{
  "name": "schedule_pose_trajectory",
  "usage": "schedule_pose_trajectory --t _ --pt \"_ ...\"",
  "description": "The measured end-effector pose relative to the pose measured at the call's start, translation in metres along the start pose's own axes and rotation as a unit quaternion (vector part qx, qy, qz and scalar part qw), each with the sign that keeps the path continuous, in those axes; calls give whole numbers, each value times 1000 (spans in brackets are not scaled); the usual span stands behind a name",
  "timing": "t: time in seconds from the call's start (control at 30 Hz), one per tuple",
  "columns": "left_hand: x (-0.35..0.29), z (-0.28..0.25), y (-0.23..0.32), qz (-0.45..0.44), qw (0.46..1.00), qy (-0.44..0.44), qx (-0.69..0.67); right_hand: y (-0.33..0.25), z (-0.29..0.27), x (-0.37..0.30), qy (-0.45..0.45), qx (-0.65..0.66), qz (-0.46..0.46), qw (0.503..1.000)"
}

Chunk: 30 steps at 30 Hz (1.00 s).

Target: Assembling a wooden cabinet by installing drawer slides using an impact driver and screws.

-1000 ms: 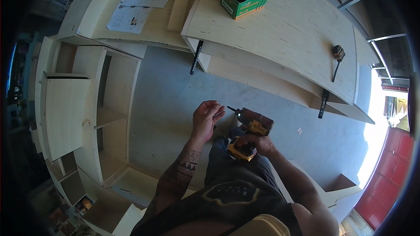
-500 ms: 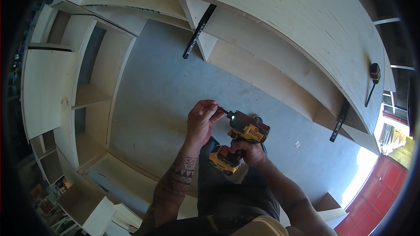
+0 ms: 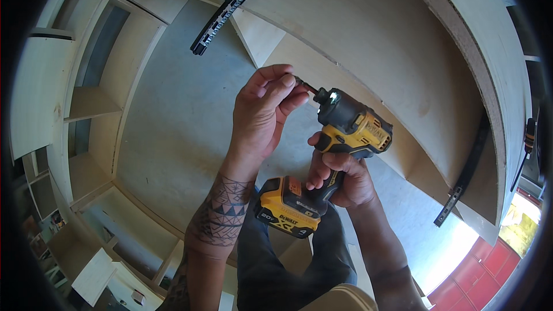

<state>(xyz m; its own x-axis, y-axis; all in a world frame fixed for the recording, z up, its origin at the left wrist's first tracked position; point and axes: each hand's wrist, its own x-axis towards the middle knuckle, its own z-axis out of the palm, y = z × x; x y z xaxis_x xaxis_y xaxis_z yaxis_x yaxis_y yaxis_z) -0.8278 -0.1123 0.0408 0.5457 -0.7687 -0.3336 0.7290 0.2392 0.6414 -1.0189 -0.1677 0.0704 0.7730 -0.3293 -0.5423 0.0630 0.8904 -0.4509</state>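
My right hand [image 3: 348, 178] grips a yellow and black cordless impact driver [image 3: 360, 129] by its handle, with an index finger near the trigger. Its work light glows, and a thick battery pack [image 3: 288, 207] forms the base. From the nose a thin driver bit [image 3: 311, 88] points up and left. The fingers of my left hand [image 3: 258, 109] are pinched at the bit's tip; whether a small screw is between them is hidden. Beyond the hands is a pale plywood cabinet [image 3: 345, 14]. Black metal drawer slides jut from it, one on the left [image 3: 230, 12] and one on the right [image 3: 461, 187].
Open plywood shelving [image 3: 95, 103] lines the left side, with more cabinet boxes at lower left. Grey floor [image 3: 173, 109] lies between the units. A screwdriver [image 3: 529, 138] shows at the far right edge, above a red panelled surface [image 3: 478, 273].
The cabinet and its slides appear closer, and the view has shifted. Both hands and the driver have risen toward the cabinet, and the left fingers remain at the bit's tip.
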Motion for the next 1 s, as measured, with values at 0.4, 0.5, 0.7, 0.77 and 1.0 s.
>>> schedule_pose_trajectory --t 0.4,0.5,0.7,0.77,1.0 --pt "10 16 30 55 989 -15 135 -25 14 37 -93 139 -38 985" --pt "-12 -12 42 58 976 71 198 -32 19 43 -105 137 -49 984" --pt "-12 -70 59 258 874 202 359 -53 23 50 -86 118 -75 986" --pt "1 -70 68 289 850 181 402 -54 24 50 -66 111 -88 988" --pt "32 -68 75 284 844 166 424 -47 20 51 -57 117 -80 988"
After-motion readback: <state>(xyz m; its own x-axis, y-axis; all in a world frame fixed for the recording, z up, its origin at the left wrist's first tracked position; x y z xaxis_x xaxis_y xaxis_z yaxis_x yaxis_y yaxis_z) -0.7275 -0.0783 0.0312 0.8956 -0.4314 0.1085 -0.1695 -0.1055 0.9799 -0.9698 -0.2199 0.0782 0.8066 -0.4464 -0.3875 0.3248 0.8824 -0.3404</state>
